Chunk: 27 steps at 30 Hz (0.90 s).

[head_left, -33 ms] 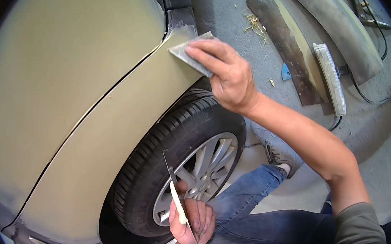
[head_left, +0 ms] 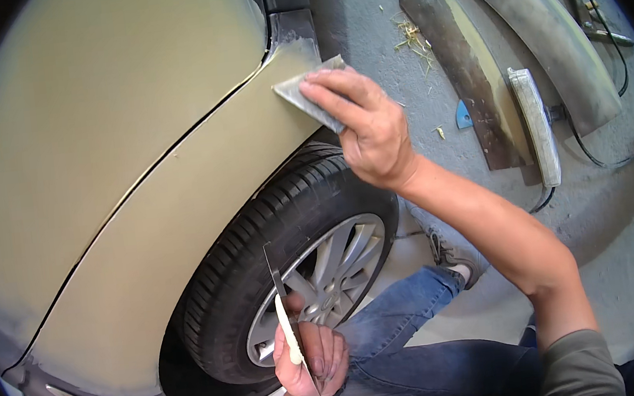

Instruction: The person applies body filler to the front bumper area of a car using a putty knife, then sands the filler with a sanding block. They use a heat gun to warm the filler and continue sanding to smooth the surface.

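My right hand (head_left: 372, 119) grips a flat grey spreader (head_left: 305, 97), fingertips on its upper face. The spreader lies against the far end of the yellow-beige filler-coated car fender (head_left: 200, 187), just above the wheel arch. Low in the picture, my left hand (head_left: 312, 361) is closed round a thin, shiny metal filler plate (head_left: 277, 275), seen almost edge-on and held upright before the wheel. A thick cream-coloured strip of filler paste (head_left: 287, 329) clings to the plate's left side. Reflections of fingers show on the plate's other face.
Below the fender stands the tyre (head_left: 226, 292) with its silver rim (head_left: 335, 262). On the grey floor at right lie two curved dark panels (head_left: 465, 66) (head_left: 548, 42), a long work lamp (head_left: 535, 128) with a black cable, a blue piece (head_left: 464, 115) and yellowish scraps (head_left: 414, 37).
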Motion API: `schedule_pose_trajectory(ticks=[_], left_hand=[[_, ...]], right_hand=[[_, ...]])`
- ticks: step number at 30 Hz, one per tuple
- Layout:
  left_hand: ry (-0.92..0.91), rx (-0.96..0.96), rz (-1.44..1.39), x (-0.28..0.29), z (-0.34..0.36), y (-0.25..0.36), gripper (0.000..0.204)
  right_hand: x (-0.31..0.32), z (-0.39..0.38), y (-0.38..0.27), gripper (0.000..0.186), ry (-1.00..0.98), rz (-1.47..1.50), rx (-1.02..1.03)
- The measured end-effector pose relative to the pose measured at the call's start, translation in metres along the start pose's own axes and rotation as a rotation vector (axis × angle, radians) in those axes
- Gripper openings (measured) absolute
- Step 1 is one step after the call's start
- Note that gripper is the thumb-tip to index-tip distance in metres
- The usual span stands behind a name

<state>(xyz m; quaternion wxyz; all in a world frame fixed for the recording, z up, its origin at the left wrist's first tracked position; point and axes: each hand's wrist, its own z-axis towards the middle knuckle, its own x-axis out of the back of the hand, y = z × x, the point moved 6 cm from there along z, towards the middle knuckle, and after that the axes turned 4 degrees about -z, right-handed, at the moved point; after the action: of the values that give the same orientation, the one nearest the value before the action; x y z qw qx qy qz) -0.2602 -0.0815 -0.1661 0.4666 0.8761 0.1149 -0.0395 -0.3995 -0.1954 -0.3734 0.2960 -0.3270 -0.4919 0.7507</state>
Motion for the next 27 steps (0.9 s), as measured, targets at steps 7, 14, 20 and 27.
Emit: schedule_pose_trajectory(ticks=[7, 14, 20, 27], left_hand=[[-0.010, 0.021, 0.010, 0.007, -0.004, -0.003, 0.054], [0.045, 0.035, -0.006, 0.016, -0.009, -0.005, 0.046], [0.449, -0.005, 0.225, 0.034, -0.016, -0.007, 0.043], [-0.094, -0.082, 0.052, 0.001, -0.003, 0.002, 0.044]], right_hand=[[-0.008, -0.053, -0.024, 0.050, -0.088, 0.031, -0.011], [0.041, -0.040, -0.063, 0.042, -0.122, 0.156, 0.033], [0.078, -0.056, -0.153, 0.038, -0.249, 0.434, 0.409], [0.044, -0.032, -0.035, 0.049, -0.302, 0.043, 0.139]])
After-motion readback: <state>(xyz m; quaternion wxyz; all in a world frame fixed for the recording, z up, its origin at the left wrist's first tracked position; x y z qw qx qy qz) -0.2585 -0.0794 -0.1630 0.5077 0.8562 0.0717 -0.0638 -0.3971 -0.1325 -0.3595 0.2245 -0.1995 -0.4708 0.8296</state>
